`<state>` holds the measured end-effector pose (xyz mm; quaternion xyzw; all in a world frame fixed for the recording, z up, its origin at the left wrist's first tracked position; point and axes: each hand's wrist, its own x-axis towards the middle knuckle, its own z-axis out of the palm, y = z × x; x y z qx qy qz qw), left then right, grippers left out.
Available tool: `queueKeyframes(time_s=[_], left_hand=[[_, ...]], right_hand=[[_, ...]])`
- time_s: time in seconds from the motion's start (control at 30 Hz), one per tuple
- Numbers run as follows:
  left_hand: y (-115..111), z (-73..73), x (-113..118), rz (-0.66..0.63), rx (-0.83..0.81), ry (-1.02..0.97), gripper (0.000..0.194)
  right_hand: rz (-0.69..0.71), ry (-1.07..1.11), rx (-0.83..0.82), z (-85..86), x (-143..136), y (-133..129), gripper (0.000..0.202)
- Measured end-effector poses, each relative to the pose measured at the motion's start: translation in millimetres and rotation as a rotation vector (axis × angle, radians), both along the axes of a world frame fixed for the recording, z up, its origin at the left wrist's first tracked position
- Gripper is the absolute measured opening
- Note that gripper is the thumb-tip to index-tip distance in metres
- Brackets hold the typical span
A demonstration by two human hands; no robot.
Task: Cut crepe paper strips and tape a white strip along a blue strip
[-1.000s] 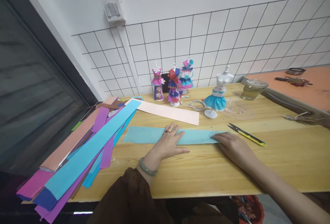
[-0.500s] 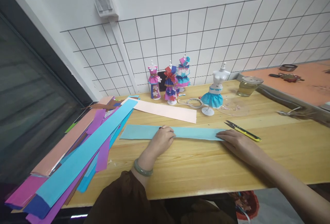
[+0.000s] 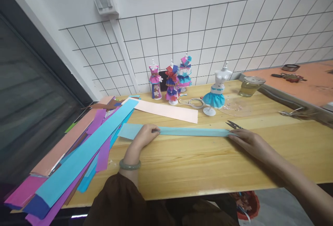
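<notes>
A light blue crepe paper strip (image 3: 192, 131) lies across the wooden table in front of me. Between my hands it looks narrow, folded along its length, while its left end stays wide and flat. My left hand (image 3: 145, 135) pinches the strip left of its middle, the fingertips curled at its edge. At the strip's right end, my right hand (image 3: 249, 142) grips the paper between thumb and fingers. Thread snips (image 3: 232, 124) lie just behind my right hand, which hides their yellow handle. A pale pink paper strip (image 3: 166, 110) rests farther back.
Coloured paper strips (image 3: 85, 153) are piled at the left. Along the back stand several small dressed mannequins (image 3: 171, 83), a mannequin in a blue skirt (image 3: 214, 97), a tape roll (image 3: 196, 103) and a glass jar of liquid (image 3: 251, 86). A red basket (image 3: 253, 207) sits below the table edge.
My left hand has slid left along the strip, and my right hand has shifted slightly right, covering the snips' handle. The strip between them has gone from wide and flat to narrow.
</notes>
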<state>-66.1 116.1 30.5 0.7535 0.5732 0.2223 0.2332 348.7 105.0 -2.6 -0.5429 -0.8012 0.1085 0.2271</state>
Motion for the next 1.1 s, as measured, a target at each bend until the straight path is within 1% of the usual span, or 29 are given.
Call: queueKeyframes(time_s=[0.13, 0.3, 0.37, 0.47, 0.63, 0.77, 0.83, 0.93, 1.0, 1.07, 1.1], left_hand=[[0, 0.3, -10, 0.105, -0.070, -0.045, 0.024], [1, 0.3, -16, 0.117, -0.061, -0.036, 0.025], [0, 2.1, -18, 0.109, -0.038, 0.009, 0.022], [-2, 5.5, -22, 0.081, -0.004, 0.111, 0.019], [-3, 7.4, -23, 0.081, 0.050, 0.258, 0.021], [-3, 5.3, -15, 0.086, 0.097, 0.298, 0.027], [-4, 4.7, -7, 0.052, 0.133, 0.287, 0.037], [-7, 5.0, 7, -0.026, 0.148, 0.217, 0.053], [-8, 5.2, 16, -0.071, 0.140, 0.169, 0.055], [-9, 4.1, 23, -0.100, 0.154, 0.148, 0.053], [-8, 3.0, 26, -0.108, 0.170, 0.151, 0.052]], right_hand=[[-0.039, 0.068, -0.005, -1.1, -5, 3, 0.035], [-0.084, 0.021, 0.042, -5.7, -7, 8, 0.039], [-0.099, 0.000, 0.063, -7.8, -7, 8, 0.040], [-0.127, 0.004, 0.083, -11.1, -6, 7, 0.036], [-0.179, 0.047, 0.122, -14.9, -6, 5, 0.033], [-0.207, 0.050, 0.124, -11.0, -13, 2, 0.034], [-0.204, 0.056, 0.122, -7.5, -17, -1, 0.035], [-0.144, 0.122, 0.092, -4.2, -18, -2, 0.035], [-0.143, 0.185, 0.070, -4.9, -16, -1, 0.038], [-0.200, 0.225, 0.069, -7.9, -13, 1, 0.044], [-0.226, 0.229, 0.078, -9.9, -12, 2, 0.043]])
